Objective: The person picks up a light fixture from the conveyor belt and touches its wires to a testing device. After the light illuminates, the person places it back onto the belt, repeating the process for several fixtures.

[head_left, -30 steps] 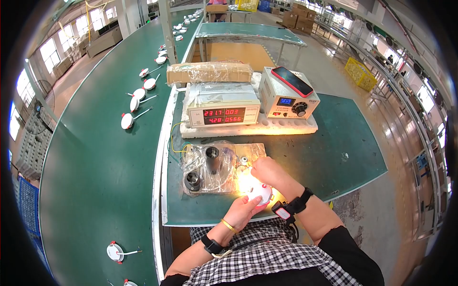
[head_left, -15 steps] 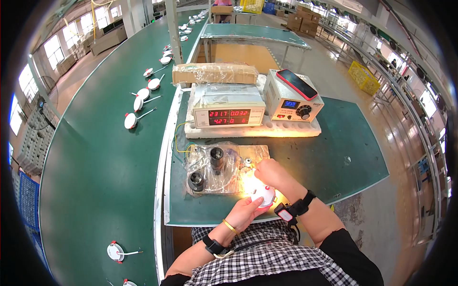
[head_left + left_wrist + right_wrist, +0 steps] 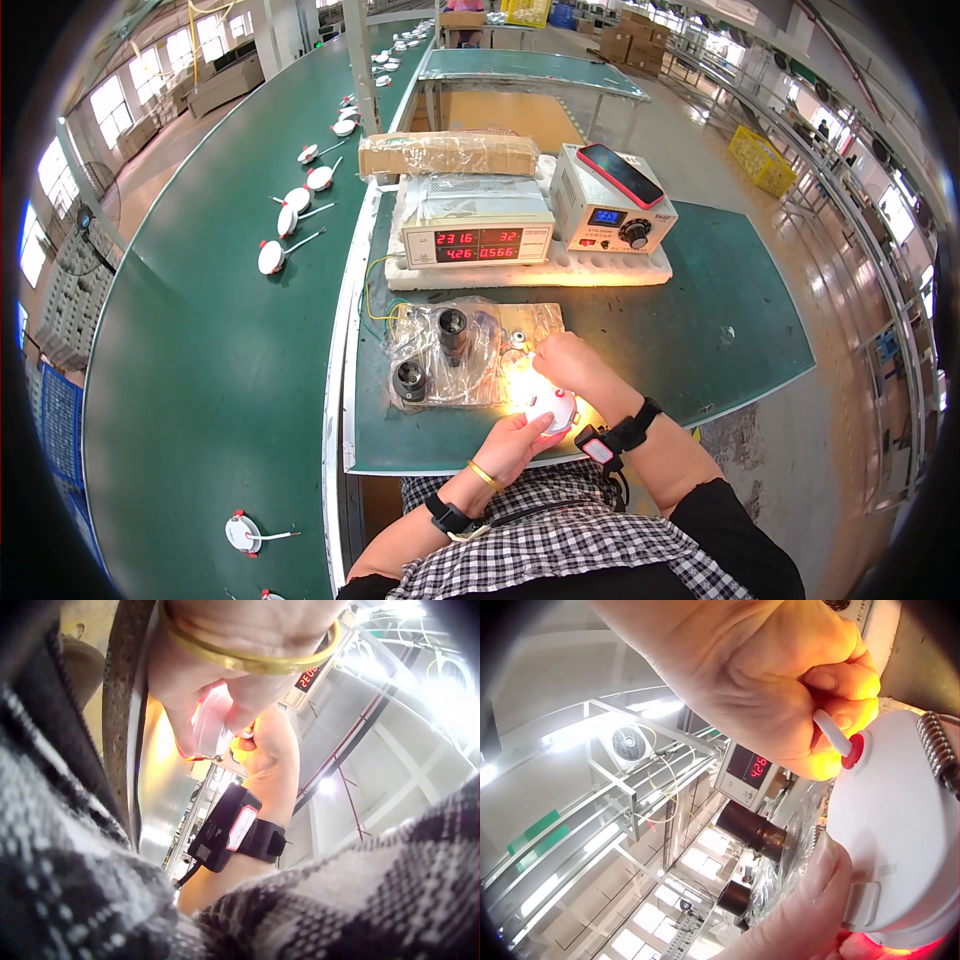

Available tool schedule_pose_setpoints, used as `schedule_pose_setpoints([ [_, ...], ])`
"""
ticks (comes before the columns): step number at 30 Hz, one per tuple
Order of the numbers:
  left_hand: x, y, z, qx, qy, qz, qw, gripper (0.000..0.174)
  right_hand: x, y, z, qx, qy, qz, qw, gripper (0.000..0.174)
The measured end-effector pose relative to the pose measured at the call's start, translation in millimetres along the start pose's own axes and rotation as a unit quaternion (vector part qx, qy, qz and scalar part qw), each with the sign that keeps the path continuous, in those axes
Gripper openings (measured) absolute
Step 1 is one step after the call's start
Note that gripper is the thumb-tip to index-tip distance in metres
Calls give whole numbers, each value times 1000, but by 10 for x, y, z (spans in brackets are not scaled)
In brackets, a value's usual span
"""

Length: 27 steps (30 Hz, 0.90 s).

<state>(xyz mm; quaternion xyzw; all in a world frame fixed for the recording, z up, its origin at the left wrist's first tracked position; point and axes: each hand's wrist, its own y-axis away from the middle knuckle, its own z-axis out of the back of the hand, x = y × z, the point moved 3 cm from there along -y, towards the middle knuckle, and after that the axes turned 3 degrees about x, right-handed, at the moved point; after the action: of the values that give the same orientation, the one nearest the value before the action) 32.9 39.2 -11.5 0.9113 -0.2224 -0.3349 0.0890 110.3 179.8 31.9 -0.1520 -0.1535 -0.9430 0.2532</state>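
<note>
A round white lamp (image 3: 552, 408) glows brightly over the table's near edge. My left hand (image 3: 510, 447) grips its rim, thumb on the white back, as the right wrist view shows the lamp (image 3: 900, 817) close up. My right hand (image 3: 572, 362) is at the far side of the lamp, its curled fingers pinching the white cable (image 3: 831, 729) that leaves a red grommet. In the left wrist view the left hand (image 3: 217, 682) holds the lamp (image 3: 214, 724) from above. Beside the hands lies a plastic-wrapped board (image 3: 480, 390) with two black sockets (image 3: 452, 330).
A power meter (image 3: 478, 243) with red digits and a regulator box (image 3: 612, 215) carrying a phone (image 3: 620, 175) stand on white foam (image 3: 440, 278) behind the board. Several white lamps lie along the green conveyor (image 3: 210, 360) at left. A taped carton (image 3: 447, 154) sits behind the meter.
The head view has shifted slightly since the earliest frame. The meter's red digits differ a little. Both hands keep nearly the same hold on the lit lamp and cable.
</note>
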Motion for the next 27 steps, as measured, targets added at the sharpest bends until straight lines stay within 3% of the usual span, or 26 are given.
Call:
schedule_pose_setpoints([
  [11,-16,6,-16,2,-3,-6,1000,34,1,-6,-2,26,2,-16,1000,25],
  [17,-15,4,-14,4,-5,-5,1000,34,5,7,-3,-1,-11,-3,1000,23],
  [22,-30,0,2,59,68,11,996,35,18,22,7,-10,-12,-23,1000,25],
  [27,4,-25,39,39,30,9,999,35,-2,-9,-15,-6,-5,-9,1000,25],
])
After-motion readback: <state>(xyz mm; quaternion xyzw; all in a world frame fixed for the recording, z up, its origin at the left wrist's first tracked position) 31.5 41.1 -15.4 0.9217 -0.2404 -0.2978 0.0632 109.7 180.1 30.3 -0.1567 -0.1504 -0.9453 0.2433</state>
